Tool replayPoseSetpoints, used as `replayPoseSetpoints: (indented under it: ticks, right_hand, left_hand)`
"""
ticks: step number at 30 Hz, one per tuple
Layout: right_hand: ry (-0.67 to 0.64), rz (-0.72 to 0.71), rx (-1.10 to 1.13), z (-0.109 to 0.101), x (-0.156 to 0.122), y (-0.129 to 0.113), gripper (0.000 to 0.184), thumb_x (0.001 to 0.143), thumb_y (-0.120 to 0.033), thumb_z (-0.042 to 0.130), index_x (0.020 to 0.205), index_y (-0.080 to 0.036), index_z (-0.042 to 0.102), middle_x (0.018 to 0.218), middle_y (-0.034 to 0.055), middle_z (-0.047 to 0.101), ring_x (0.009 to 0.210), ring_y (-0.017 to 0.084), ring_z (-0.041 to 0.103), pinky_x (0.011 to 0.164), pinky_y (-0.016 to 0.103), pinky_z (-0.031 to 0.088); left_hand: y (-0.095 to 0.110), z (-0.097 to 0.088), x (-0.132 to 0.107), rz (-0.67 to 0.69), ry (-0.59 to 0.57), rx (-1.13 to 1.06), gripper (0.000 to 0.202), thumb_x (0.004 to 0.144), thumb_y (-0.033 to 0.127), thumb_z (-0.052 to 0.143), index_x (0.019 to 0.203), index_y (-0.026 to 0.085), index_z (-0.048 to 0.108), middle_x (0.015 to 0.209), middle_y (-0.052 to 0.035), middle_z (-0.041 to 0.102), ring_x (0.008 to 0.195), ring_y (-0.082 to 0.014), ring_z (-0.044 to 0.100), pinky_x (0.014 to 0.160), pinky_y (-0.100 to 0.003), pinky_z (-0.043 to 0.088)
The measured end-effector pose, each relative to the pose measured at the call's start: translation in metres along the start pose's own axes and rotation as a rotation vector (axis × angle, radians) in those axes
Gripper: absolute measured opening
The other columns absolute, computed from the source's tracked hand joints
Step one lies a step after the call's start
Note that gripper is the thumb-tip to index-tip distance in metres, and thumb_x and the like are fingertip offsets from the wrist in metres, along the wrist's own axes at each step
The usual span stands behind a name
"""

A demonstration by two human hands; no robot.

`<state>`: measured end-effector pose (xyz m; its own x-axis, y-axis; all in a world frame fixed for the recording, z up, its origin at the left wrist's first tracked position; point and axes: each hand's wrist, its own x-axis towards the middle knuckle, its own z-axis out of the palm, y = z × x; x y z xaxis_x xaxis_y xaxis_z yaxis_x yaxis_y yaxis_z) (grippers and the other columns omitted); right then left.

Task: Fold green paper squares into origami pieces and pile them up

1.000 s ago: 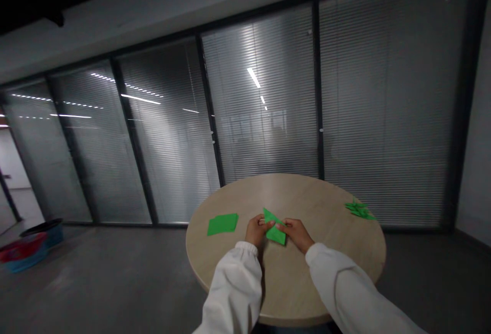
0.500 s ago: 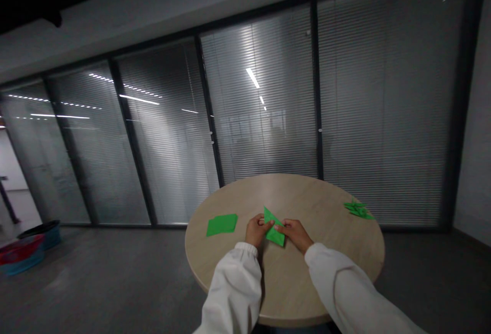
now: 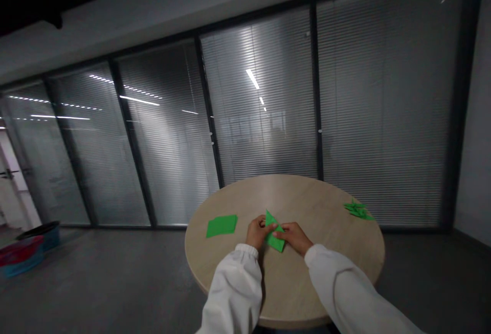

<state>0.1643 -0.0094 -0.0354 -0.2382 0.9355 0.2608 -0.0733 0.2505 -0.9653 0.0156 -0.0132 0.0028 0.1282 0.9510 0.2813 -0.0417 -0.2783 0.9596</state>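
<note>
A long glazed partition with grey slatted blinds (image 3: 261, 98) is seen across the far side of the room, and a grey concrete floor (image 3: 115, 277) extends beneath it. Two stacked plastic tubs, red and blue (image 3: 23, 254), are placed on the floor at 9 o'clock from the table. A round light-oak table (image 3: 291, 191) occupies the foreground. A flat square of green paper (image 3: 221, 226) is laid on it at 9 o'clock, and a small heap of folded green paper pieces (image 3: 358, 210) is laid at 3 o'clock. Two white gathered-cuff sleeves (image 3: 233, 293) enter from the lower edge of the view.

A green triangular folded paper sheet (image 3: 275, 237) is held just above the table, near its centre, on the 6 o'clock side, with its point directed towards 12 o'clock. The sheet is pinched by the closed fingers of the left hand (image 3: 260, 231) at its left edge. Its right edge is pinched by the thumb and extended fingers of the right hand (image 3: 293, 237). The two hands are almost touching, and the folded layers are partly hidden by the fingers.
</note>
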Motion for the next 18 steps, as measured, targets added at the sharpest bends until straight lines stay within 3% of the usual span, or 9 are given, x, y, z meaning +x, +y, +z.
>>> replayPoseSetpoints:
  ticks: [18]
  right_hand:
    - [-0.072,-0.012,-0.094,-0.0017,0.0002,0.0036,0.033,0.058,-0.044,0.074,0.062,-0.012,0.066,0.054,-0.0035,0.054,0.053,0.011,0.046,0.056,0.025,0.036]
  left_hand:
    - [0.0024,0.0004,0.0007,-0.042,0.069,-0.141,0.040,0.046,0.043,0.085,0.062,0.011,0.069,0.057,-0.0057,0.068,0.051,-0.0154,0.060,0.054,-0.025,0.047]
